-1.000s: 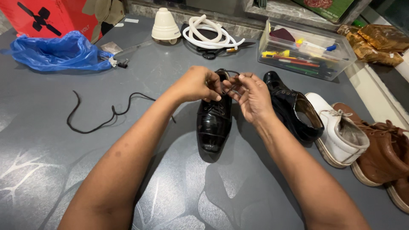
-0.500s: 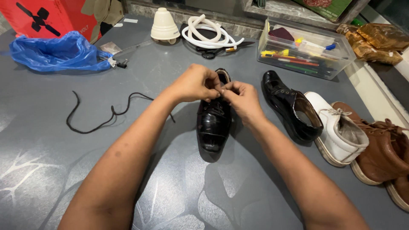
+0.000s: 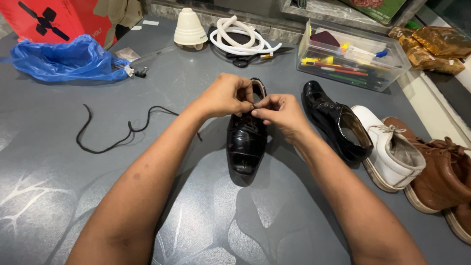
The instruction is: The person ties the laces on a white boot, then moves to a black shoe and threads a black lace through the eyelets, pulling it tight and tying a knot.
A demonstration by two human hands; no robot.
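I see a grey table (image 3: 73, 196) filling the view, and on it, near the middle, a glossy black dress shoe (image 3: 246, 142). Its long axis runs almost straight away from me: the toe points toward me and the heel opening points to the far edge. My left hand (image 3: 226, 95) and right hand (image 3: 278, 111) meet above the shoe's lacing area, fingertips pinched together and touching; whatever thin thing they pinch is too small for me to make out. To the right lies the matching black shoe (image 3: 333, 122), angled, then a white sneaker (image 3: 390, 149) just beside it and a brown boot (image 3: 439, 169) at the edge. At the far left sits a crumpled blue plastic bag (image 3: 64, 60). A clear plastic box of pens (image 3: 351, 61) stands at the far right, a coiled white hose (image 3: 243, 40) near it. A loose black shoelace (image 3: 117, 130) lies well to the shoe's left.
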